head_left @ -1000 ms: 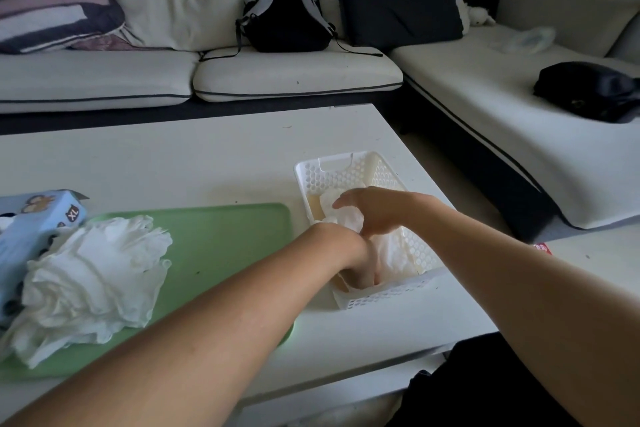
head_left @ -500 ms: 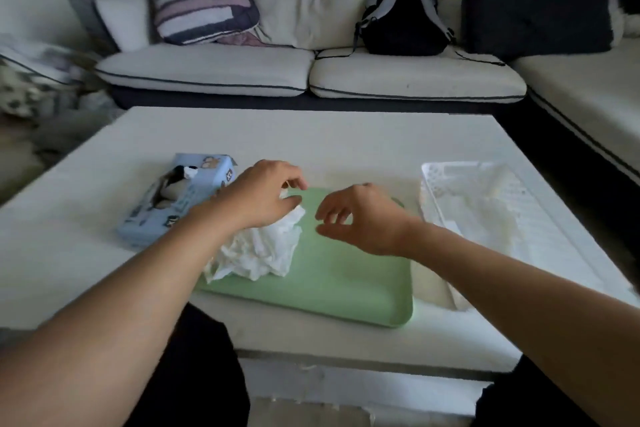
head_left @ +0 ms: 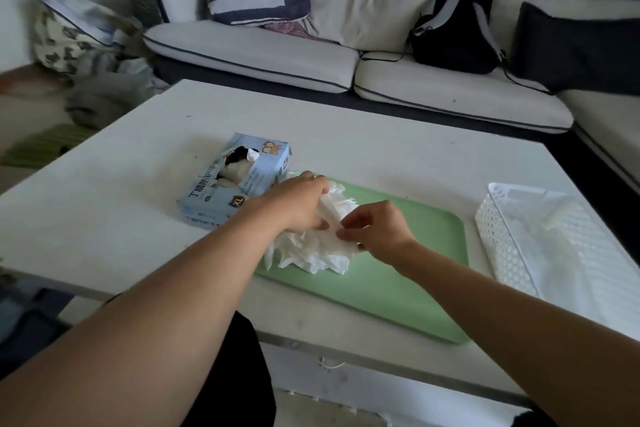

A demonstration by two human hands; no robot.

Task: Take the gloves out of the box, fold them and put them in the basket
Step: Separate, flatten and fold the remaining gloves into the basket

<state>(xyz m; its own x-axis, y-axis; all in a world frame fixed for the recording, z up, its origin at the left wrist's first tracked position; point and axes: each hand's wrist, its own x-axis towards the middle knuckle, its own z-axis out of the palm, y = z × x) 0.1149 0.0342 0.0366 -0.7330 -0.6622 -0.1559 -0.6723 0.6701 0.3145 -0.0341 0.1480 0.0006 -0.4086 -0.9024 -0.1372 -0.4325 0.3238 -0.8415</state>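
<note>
A heap of crumpled white gloves (head_left: 313, 250) lies on the left end of a green tray (head_left: 398, 274). My left hand (head_left: 294, 206) rests on top of the heap and pinches a glove between thumb and fingers. My right hand (head_left: 375, 230) pinches the same heap from the right side. The light blue glove box (head_left: 230, 184) stands just left of the tray, its torn top showing white gloves inside. A white perforated basket (head_left: 502, 243) sits at the right of the table with folded white gloves inside.
The white coffee table (head_left: 381, 149) carries everything. Behind it runs a sofa with pillows, a black backpack (head_left: 453, 35) and a dark cushion (head_left: 575, 52). Bags and cloth lie on the floor at the far left.
Both hands left the basket and moved left to the glove heap on the tray, where they now pinch it. The view swung left with them.
</note>
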